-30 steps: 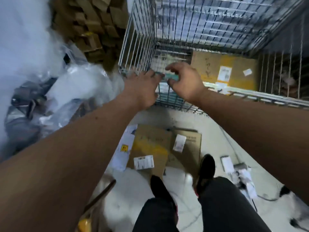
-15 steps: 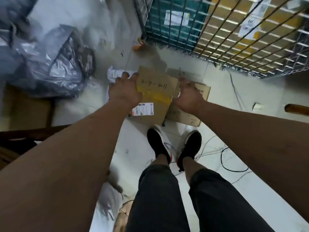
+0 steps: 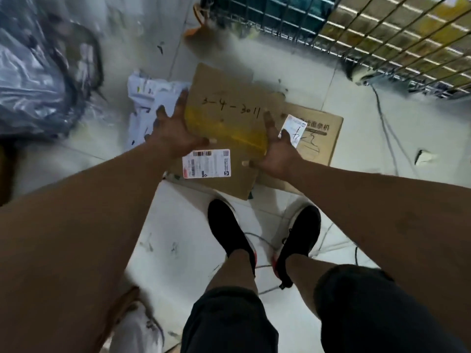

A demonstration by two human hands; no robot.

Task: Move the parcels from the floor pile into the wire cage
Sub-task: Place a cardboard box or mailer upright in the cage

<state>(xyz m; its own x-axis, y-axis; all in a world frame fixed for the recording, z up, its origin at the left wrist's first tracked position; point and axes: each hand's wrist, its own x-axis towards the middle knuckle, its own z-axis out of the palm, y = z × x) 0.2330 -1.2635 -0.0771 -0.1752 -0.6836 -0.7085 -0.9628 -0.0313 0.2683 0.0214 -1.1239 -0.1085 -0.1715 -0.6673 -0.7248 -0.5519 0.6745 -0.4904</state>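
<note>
Cardboard box (image 3: 229,123), on the floor (image 3: 178,225) just before the wire cage (image 3: 356,34), is pressed between left hand (image 3: 173,133) and right hand (image 3: 277,151), fingers straight along its edges. Pickup is judged begun; a firm squeeze and lift are called for.

A parcel depot or courier sorting room is indicated. A wire cage (image 3: 397,47) at the far right is loaded with cardboard boxes (image 3: 356,19). On the pale tiled floor (image 3: 178,225) are laid a hand-numbered cardboard parcel (image 3: 229,110) bearing a printed shipping label (image 3: 206,163), a second carton (image 3: 323,138) and a white mailer (image 3: 150,98). Grey plastic bags (image 3: 33,80) are heaped at the far left.
</note>
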